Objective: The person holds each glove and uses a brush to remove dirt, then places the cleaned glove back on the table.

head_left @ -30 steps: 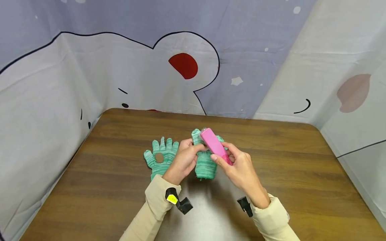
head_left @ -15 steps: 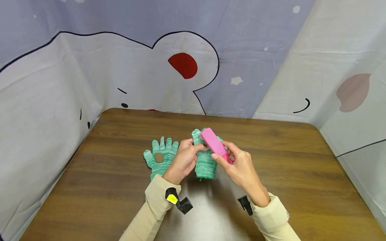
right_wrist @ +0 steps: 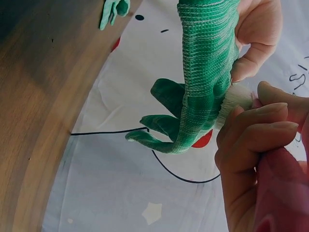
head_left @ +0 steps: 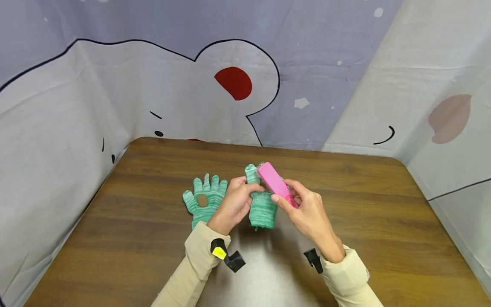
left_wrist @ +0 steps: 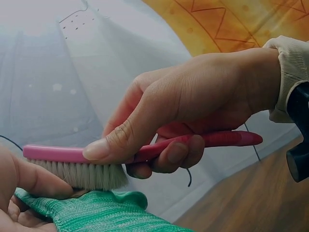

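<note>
My left hand holds a green striped knitted glove by its side, thumb on top, cuff toward me. In my right hand is a pink brush, gripped near where the handle meets the head. Its pale bristles press on the glove close to my left thumb in the left wrist view. From the right wrist view, the fingers of the held glove hang limp, and the bristles meet its surface. A matching glove lies flat left of my left hand, partly covered by the wrist.
A brown oval mark shows on the lying glove; I cannot tell whether it is a patch or a hole. The wooden table extends around both hands. A printed curtain hangs behind its far edge.
The brush and my right hand have shifted very slightly to the right, and the held glove has moved a little with them. My left hand keeps its hold; the other glove stays put.
</note>
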`<state>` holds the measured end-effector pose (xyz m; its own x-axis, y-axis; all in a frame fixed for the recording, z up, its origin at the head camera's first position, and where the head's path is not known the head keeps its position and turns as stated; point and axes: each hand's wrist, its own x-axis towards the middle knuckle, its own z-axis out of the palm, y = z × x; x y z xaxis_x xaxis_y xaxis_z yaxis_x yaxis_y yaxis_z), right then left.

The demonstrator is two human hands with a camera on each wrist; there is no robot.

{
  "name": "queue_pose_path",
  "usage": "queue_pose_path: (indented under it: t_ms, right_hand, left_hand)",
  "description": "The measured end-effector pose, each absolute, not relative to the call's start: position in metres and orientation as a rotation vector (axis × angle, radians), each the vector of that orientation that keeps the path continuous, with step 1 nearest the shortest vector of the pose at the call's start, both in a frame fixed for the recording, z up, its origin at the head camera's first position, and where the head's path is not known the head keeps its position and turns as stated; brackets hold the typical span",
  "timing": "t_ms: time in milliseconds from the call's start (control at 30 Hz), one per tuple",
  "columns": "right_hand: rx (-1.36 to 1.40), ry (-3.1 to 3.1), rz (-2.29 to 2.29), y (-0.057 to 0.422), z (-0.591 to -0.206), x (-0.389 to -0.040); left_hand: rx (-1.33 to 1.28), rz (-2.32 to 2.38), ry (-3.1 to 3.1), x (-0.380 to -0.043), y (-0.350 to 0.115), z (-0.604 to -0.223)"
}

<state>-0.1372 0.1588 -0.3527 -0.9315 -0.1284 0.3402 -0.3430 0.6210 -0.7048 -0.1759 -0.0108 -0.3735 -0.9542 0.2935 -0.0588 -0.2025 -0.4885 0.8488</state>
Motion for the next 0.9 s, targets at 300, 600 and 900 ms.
queue_pose_path:
  t_ms: [300,600,900]
  right_hand:
    - [0.364,-2.587,1.236,0.1609,-0.3526,-0.1384]
    - [0.339,-2.591,1.282,0.1623,-0.3518,-0.1407]
    - [0.332,-2.591,1.311,0.1641,-0.3521,-0.1418]
  left_hand:
    - [0.147,2.485,1.352,-0.1768,-0.0111,-0.3735]
    - [0.142,2.480,1.340,-0.1768,-0.0130,-0.3730]
    - [0.122,2.476,1.338,-0.1765,-0.0138,-0.3715]
